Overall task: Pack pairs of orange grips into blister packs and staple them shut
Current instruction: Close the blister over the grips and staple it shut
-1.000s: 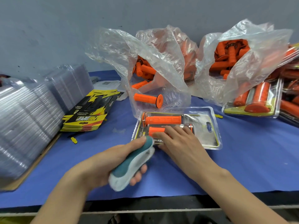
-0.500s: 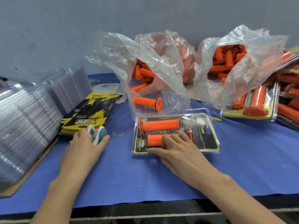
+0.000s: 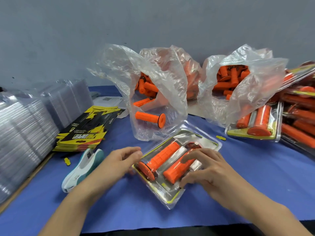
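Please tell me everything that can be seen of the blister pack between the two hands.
The blister pack is a clear, glossy plastic shell over a yellow-edged card. Two orange grips lie side by side inside. It is turned diagonally above the blue table cover. The left hand holds its left edge; the right hand grips it from above.

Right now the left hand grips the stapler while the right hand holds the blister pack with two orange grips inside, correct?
Not quite. The head view shows the stapler lying on the blue table beside the left forearm; the left hand holds the blister pack at its left edge. The right hand does hold the pack, two orange grips inside.
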Demonstrator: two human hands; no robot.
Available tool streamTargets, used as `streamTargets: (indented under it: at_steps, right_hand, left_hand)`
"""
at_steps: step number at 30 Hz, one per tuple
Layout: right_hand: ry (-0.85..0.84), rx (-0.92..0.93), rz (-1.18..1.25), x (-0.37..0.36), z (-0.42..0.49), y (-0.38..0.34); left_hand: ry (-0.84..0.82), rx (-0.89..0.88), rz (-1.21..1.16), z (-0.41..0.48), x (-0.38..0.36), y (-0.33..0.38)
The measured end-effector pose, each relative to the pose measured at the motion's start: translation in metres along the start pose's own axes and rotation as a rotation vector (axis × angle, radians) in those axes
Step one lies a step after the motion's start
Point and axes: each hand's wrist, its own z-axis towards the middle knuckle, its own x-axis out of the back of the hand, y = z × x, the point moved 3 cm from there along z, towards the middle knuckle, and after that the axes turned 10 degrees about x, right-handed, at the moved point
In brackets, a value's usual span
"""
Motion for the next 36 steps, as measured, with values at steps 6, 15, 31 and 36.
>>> streamTargets:
  at_steps: [6,15,31,36]
  right_hand:
    - [-0.059,-0.104,-0.046,0.009,-0.007,0.013]
    - [0.197,-0.335,0.194,0.031,-0.002,0.010]
    - [-0.022,-0.168,-0.362,0.008,0.001,-0.005]
    - [-0.008,-0.194,-0.369,0.012,-0.006,0.012]
  left_hand:
    - [-0.271,0.168,0.043,-0.004,-0.014,0.003]
    - [-0.381,0.282,-0.226,-0.034,-0.079,0.008]
    - [0.189,0.213,-0.399,0.006,-0.042,0.016]
    - [0.186,0.260,-0.331,0.018,-0.019,0.003]
